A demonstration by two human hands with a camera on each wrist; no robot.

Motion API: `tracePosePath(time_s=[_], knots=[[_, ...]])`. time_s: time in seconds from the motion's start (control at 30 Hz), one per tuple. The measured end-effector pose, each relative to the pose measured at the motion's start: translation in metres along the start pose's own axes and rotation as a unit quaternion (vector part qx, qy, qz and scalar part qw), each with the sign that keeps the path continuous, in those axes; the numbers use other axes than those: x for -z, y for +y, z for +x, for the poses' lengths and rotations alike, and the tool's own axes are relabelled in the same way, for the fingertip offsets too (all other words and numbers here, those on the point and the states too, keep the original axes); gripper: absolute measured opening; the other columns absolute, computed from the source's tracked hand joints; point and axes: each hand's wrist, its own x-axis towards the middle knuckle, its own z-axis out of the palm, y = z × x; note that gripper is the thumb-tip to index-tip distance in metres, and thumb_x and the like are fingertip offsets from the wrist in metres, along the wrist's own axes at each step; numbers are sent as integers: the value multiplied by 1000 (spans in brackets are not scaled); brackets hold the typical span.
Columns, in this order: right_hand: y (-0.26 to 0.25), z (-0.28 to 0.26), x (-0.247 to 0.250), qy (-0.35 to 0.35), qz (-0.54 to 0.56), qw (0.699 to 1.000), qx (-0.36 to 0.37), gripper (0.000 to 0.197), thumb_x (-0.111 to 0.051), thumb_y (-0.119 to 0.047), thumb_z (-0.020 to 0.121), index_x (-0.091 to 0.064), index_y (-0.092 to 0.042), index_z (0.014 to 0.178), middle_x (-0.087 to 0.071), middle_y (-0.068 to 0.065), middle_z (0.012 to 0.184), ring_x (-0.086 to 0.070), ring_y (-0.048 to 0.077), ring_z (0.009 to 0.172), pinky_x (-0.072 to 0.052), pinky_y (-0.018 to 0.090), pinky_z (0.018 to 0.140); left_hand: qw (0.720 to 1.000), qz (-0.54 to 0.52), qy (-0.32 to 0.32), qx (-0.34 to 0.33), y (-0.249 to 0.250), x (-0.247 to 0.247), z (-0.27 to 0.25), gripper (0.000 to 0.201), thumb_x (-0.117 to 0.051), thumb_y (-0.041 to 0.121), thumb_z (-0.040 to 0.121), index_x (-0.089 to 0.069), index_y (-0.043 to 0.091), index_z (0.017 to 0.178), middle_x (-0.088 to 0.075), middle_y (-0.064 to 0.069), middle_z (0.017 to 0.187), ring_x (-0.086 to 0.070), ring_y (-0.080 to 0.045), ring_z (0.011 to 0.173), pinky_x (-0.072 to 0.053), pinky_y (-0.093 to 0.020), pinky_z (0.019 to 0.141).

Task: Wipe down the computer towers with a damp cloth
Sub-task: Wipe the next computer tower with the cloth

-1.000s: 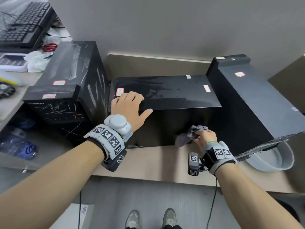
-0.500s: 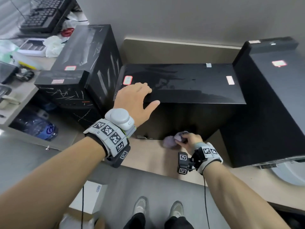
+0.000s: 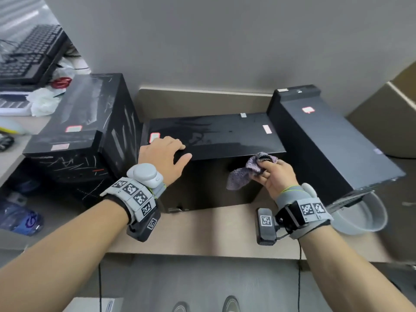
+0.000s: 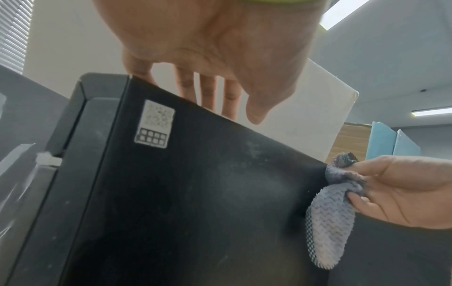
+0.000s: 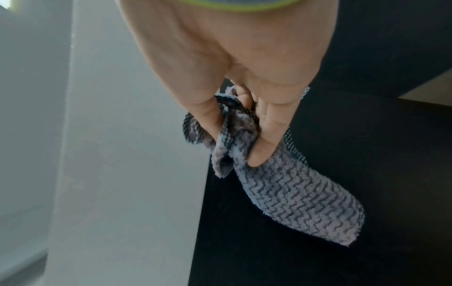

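Starting at nine o'clock in the head view, a stack of keyboards (image 3: pixel 27 57) sits on the desk beside crumpled white plastic (image 3: pixel 44 102) and red scissors (image 3: pixel 60 82). Toward the centre from them stands the left tower (image 3: pixel 85 131), black, with pale streaks and scratches down its side.

At the centre lies the middle tower (image 3: pixel 216 136) on its side, its broad top panel facing up with smeared marks on it. The left hand (image 3: pixel 163 154) rests on that tower's near left corner, at about ten o'clock from the frame's centre: the palm lies on the top, the fingers (image 4: pixel 208 92) are spread and nearly straight over the edge, and the thumb hangs down over the front face. It grips nothing, only presses on the case. A pale sticker (image 4: pixel 155 123) sits on the front face just below the fingers.

At three o'clock from that hand, the right hand (image 3: pixel 275 174) pinches a bunched grey-purple cloth (image 3: pixel 247 172) between thumb and curled fingers. The wrist view shows the cloth's (image 5: pixel 281 185) loose tail hanging below the fingertips. The bunched part touches the top right edge of the middle tower's front face.

Further right, the right tower (image 3: pixel 333 145) leans at an angle, and a grey basin (image 3: pixel 369 219) sits under its near end at four o'clock.
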Motion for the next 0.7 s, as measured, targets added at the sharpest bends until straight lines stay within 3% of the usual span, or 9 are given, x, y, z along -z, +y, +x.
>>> tracePosePath(time_s=[0.1,0.2,0.33,0.43,0.6,0.7], knots=[[-2,-19,-19,-15,-69,996,60,14,-56,6,88,-52,-5,94,-59,15,91,-63,26,76,-56,32,52,997,-68,-19,4,-16,9,7,28,-52,42,93,-66,24,110,-64,8,116,-54,-22,117,-46,-42,88],[2,-28,-32,-29,-138,985,95,16,-60,6,85,-51,-8,86,-58,15,89,-61,25,78,-59,36,55,994,-105,1,42,-40,13,26,30,-55,37,92,-65,20,115,-65,1,116,-58,-24,110,-48,-40,90],[9,-36,-46,4,-116,991,63,14,-60,5,86,-51,-5,84,-56,16,84,-60,25,73,-60,42,64,986,-104,-49,117,-69,16,49,40,-57,33,92,-58,17,128,-59,-5,131,-53,-28,120,-40,-36,100],[16,-37,-54,-1,-133,990,47,12,-60,4,86,-52,-2,92,-55,17,86,-58,24,70,-60,45,67,985,-88,-81,128,-74,12,63,45,-57,36,91,-54,18,132,-60,-6,130,-53,-29,120,-41,-38,101],[19,-29,-66,35,-98,994,19,19,-66,-4,85,-55,-3,100,-58,24,114,-64,38,100,-59,42,65,983,-58,-129,115,-75,11,82,51,-56,39,93,-48,17,138,-61,-7,128,-55,-30,119,-42,-39,101],[16,-25,-70,46,-101,994,4,23,-69,-8,84,-55,-4,102,-58,24,117,-63,41,102,-59,38,59,979,-49,-160,115,-75,11,90,54,-54,40,93,-43,17,141,-56,-8,134,-54,-31,119,-41,-40,101]])
